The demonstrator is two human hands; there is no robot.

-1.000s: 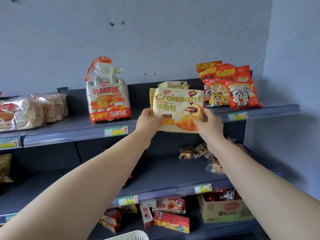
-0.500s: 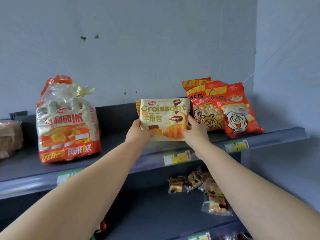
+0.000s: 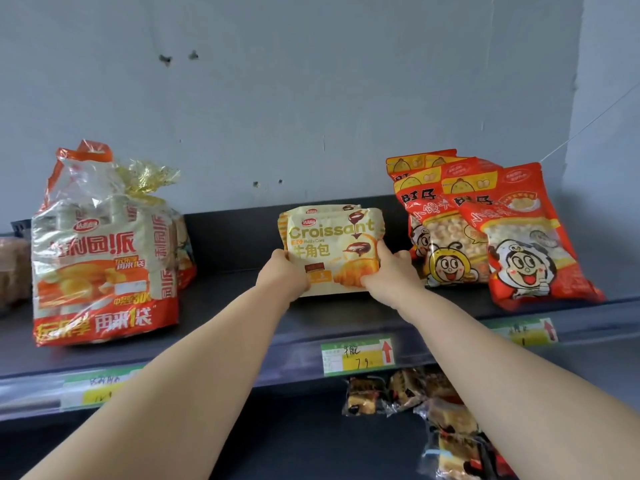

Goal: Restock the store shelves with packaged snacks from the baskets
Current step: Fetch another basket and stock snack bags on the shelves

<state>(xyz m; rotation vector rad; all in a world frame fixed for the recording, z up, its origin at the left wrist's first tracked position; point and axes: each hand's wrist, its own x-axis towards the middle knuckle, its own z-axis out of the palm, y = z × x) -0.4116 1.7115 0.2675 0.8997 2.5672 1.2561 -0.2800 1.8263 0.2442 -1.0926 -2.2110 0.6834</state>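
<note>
A cream and yellow croissant pack [image 3: 332, 244] stands upright on the dark top shelf [image 3: 242, 327], with a second like pack just behind it. My left hand [image 3: 282, 273] grips its lower left corner and my right hand [image 3: 391, 271] grips its lower right edge. The pack's bottom edge looks to rest on the shelf, between a large bag on the left and red bags on the right.
A big orange and clear bag of cakes [image 3: 104, 251] stands at the left. Several red snack bags [image 3: 502, 230] lean at the right. Price tags [image 3: 356, 355] line the shelf edge. Small wrapped cakes [image 3: 415, 400] lie on the shelf below.
Both hands have carried the croissant pack forward and down onto the top shelf, next to the red bags. The view has moved closer to the shelf.
</note>
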